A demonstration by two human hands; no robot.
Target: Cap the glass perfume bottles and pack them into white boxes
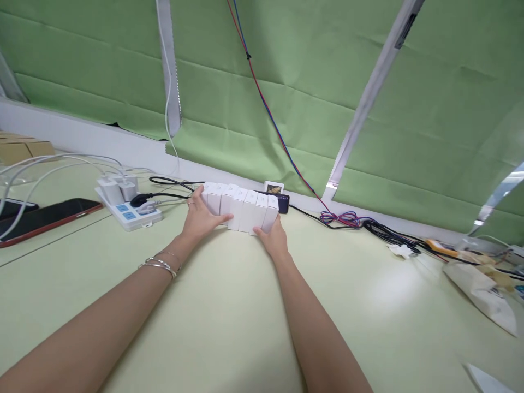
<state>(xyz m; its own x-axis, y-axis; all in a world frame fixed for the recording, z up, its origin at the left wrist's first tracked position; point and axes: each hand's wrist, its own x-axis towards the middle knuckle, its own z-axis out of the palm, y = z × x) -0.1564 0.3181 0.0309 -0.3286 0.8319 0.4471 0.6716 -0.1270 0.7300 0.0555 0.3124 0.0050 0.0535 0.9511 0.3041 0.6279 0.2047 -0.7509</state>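
Note:
A row of several small white boxes [240, 210] stands upright on the pale table, side by side near the wall. My left hand [200, 215] grips the row's left end, its thumb across the front of the boxes. At the right end my right hand [273, 238] presses in, with the thumb on the front and the other fingers mostly hidden behind the side. Faint print shows on the box tops, too small to read. Behind the right end sits a black device [283, 203], partly covered by the boxes.
To the left lie a power strip [130, 210] with plugs and a dark tablet-like device [49, 218]. Bundled black cables [388, 236] and a cream cloth pouch [481, 292] lie on the right. Cardboard boxes [24, 148] stand at the far left. Green blinds [262, 103] hang behind.

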